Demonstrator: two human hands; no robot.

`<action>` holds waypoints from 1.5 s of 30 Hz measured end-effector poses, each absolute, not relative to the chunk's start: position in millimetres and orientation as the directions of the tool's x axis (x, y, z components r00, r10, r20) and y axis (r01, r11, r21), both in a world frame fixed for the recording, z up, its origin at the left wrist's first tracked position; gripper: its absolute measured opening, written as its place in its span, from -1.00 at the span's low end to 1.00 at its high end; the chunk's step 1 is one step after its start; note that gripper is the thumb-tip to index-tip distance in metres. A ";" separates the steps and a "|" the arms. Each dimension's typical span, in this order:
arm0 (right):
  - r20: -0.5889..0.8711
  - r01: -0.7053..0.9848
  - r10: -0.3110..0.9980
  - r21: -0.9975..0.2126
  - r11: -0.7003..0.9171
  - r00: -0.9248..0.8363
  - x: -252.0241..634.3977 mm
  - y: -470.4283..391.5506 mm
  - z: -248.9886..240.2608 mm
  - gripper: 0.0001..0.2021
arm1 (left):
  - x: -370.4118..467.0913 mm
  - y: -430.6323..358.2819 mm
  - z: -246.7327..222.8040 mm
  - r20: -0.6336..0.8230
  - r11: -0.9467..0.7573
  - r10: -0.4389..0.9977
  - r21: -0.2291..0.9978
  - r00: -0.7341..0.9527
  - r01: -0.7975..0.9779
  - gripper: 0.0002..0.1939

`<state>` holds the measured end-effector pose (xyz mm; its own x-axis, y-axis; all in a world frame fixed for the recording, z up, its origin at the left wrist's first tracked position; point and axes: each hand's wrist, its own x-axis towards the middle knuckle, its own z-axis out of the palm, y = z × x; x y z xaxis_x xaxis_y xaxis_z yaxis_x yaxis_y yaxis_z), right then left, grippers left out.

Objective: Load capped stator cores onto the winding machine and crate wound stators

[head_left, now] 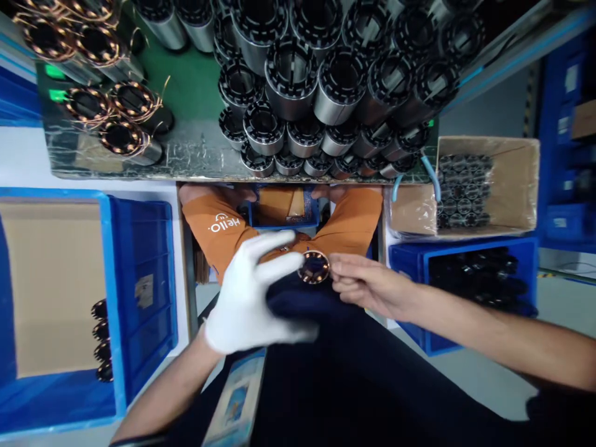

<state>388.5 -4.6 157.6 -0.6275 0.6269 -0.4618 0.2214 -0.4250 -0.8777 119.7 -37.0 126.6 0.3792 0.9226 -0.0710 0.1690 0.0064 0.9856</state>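
A motor stator (313, 268) with copper windings around its ring-shaped end is held over my lap, its open end facing up. My right hand (361, 277) is bare, its thumb and fingers pinched together at the stator's right rim. On the other side, my left hand (261, 298) wears a white glove. Its fingers are spread, with the upper fingertips close to the stator's left edge and the thumb blurred by motion. Whether those fingertips touch the stator I cannot tell.
Several bare stator cores (292, 77) stand stacked on the green bench (186, 93); wound stators (123, 138) stand left. A blue crate (114, 298) at left holds more. At right are a carton (512, 186) of cores, a blue crate (423, 292) of dark parts and blue-handled pliers (431, 177).
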 end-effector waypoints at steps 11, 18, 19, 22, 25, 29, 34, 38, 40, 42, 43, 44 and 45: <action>0.003 0.426 0.545 -0.620 0.659 -0.838 428.0 78.6 246.6 -0.75 | 148.0 -3.4 169.1 -0.027 -0.139 0.889 0.935 0.457 0.325 -0.49; -0.608 0.371 0.152 -0.643 -0.670 -0.779 420.0 48.7 211.8 -0.50 | 155.5 24.3 181.0 0.381 -0.712 0.650 0.606 0.657 0.354 -0.83; -0.580 0.357 0.243 -0.725 -0.590 -0.777 415.3 43.6 206.8 -0.49 | 156.9 24.8 181.9 0.340 -0.677 0.671 0.644 0.659 0.357 -0.85; -0.076 0.324 0.571 -0.880 0.347 -0.817 406.0 38.5 204.7 -0.55 | 154.0 16.9 181.2 0.064 -0.372 0.774 0.851 0.630 0.371 -0.94; 0.327 0.185 0.347 -0.438 0.880 -0.879 409.6 48.1 218.1 -0.61 | 144.6 4.4 178.7 -0.302 0.191 0.641 0.953 0.705 0.234 -0.65; 0.022 0.396 0.561 -0.685 0.611 -0.828 427.4 64.8 234.3 -0.75 | 138.5 0.0 181.7 -0.088 -0.181 0.841 0.884 0.534 0.432 -0.70; -0.582 0.422 0.238 -0.764 -0.488 -0.778 426.3 57.6 219.4 -0.63 | 146.0 11.3 185.0 0.200 -0.514 0.805 0.707 0.559 0.486 -0.88; -0.354 0.390 0.497 -0.920 -0.033 -0.792 408.5 43.7 209.7 -0.63 | 140.9 3.2 178.5 0.110 -0.389 0.858 0.776 0.501 0.496 -0.80; -0.121 0.362 0.519 -0.845 0.393 -0.846 401.9 43.1 211.9 -0.64 | 132.4 -8.9 172.4 -0.204 0.000 0.830 0.931 0.519 0.366 -0.69; -0.002 0.329 0.445 -0.678 0.658 -0.895 395.6 48.2 213.2 -0.68 | 122.4 -24.2 162.5 -0.404 0.428 0.694 0.897 0.596 0.109 -0.60; 0.024 0.329 0.424 -0.593 0.735 -0.905 390.6 53.0 212.0 -0.76 | 117.4 -32.4 155.6 -0.436 0.551 0.665 0.835 0.606 -0.004 -0.55; 0.042 0.332 0.409 -0.509 0.794 -0.912 382.8 59.2 209.1 -0.88 | 112.4 -40.7 147.5 -0.458 0.610 0.688 0.785 0.563 -0.106 -0.50; 0.055 0.340 0.407 -0.455 0.823 -0.912 371.2 66.4 204.9 -0.89 | 107.7 -49.1 138.5 -0.491 0.625 0.736 0.757 0.465 -0.191 -0.47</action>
<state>371.2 66.4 204.9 -0.9118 0.4070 0.0551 0.3400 0.8233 -0.4546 107.7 -49.1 138.5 0.4655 0.7363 -0.4911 -0.1910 0.6254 0.7566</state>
